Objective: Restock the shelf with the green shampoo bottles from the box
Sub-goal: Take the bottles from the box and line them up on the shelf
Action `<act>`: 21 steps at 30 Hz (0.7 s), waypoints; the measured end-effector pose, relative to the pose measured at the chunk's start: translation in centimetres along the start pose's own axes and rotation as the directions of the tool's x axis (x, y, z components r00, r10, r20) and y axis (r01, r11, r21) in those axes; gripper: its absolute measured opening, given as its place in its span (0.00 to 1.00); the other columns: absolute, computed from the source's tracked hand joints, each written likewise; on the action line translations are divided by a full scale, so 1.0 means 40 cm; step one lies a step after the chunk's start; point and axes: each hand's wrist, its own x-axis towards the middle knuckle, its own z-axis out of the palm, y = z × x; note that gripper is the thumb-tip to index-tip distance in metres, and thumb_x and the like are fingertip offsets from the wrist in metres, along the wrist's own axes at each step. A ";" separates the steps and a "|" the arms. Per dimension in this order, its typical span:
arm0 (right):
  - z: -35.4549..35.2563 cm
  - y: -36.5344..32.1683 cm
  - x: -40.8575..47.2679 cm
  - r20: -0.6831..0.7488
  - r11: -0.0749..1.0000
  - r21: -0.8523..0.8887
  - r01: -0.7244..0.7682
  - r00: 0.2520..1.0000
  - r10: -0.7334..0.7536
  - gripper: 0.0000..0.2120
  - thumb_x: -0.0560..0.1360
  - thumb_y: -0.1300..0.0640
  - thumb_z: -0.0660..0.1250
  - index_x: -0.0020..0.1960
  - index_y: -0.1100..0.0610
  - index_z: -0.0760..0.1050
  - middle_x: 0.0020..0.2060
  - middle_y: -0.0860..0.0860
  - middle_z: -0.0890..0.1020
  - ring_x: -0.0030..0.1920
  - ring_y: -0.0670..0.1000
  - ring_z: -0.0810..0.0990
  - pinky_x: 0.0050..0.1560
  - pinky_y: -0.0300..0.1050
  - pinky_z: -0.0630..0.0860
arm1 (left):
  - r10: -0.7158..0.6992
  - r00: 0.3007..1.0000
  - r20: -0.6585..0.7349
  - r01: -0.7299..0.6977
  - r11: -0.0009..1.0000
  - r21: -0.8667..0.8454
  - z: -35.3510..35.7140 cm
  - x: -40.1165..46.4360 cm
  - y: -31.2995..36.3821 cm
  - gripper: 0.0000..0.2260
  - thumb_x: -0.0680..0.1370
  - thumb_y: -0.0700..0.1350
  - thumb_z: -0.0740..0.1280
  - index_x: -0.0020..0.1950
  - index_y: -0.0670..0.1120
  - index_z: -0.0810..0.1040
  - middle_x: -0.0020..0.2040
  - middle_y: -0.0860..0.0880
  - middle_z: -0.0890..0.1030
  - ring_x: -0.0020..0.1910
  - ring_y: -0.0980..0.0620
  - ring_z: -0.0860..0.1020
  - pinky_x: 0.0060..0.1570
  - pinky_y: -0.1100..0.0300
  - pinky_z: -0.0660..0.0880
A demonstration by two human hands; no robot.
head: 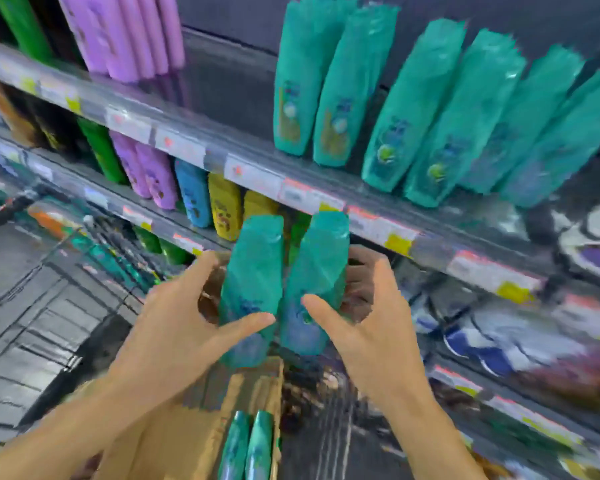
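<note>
My left hand [174,327] grips a green shampoo bottle [253,271], and my right hand [374,323] grips a second green bottle [317,268] right beside it. Both bottles are held upright in front of the shelves, just below the edge of the top shelf [250,157]. Several matching green bottles [426,109] stand in rows on the right part of that shelf. Below my hands is the cardboard box [201,431], with two more green bottles [246,448] showing inside it. The picture is blurred by motion.
Purple bottles [129,36] stand at the left of the top shelf, with a bare gap [229,84] between them and the green rows. The shelf below holds green, purple, blue and yellow bottles [222,206]. Lower shelves at right carry packaged goods [492,344].
</note>
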 end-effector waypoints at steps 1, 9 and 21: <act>-0.054 -0.042 -0.002 -0.031 1.000 0.000 0.028 0.999 -0.028 0.23 0.69 0.48 0.73 0.59 0.38 0.68 0.50 0.38 0.82 0.51 0.42 0.82 0.49 0.48 0.80 | 0.051 0.999 -0.007 -0.051 0.999 -0.010 -0.008 0.019 0.066 0.26 0.60 0.67 0.75 0.52 0.59 0.72 0.45 0.76 0.78 0.41 0.76 0.76 0.41 0.80 0.69; -0.377 -0.236 -0.030 -0.267 0.986 -0.054 0.155 0.950 -0.164 0.24 0.69 0.51 0.74 0.61 0.40 0.68 0.49 0.40 0.82 0.48 0.44 0.82 0.45 0.45 0.81 | 0.278 0.961 -0.016 -0.278 0.955 -0.105 0.012 0.108 0.428 0.24 0.58 0.65 0.75 0.50 0.65 0.73 0.49 0.73 0.78 0.42 0.68 0.79 0.40 0.79 0.70; -0.402 -0.035 0.221 -0.610 0.970 -0.227 -0.090 0.789 -0.069 0.30 0.75 0.55 0.69 0.72 0.48 0.59 0.63 0.49 0.76 0.62 0.48 0.74 0.64 0.47 0.71 | 0.189 0.982 -0.019 -0.190 0.966 -0.174 -0.019 0.113 0.434 0.30 0.54 0.70 0.75 0.54 0.70 0.72 0.45 0.70 0.82 0.38 0.67 0.81 0.39 0.70 0.76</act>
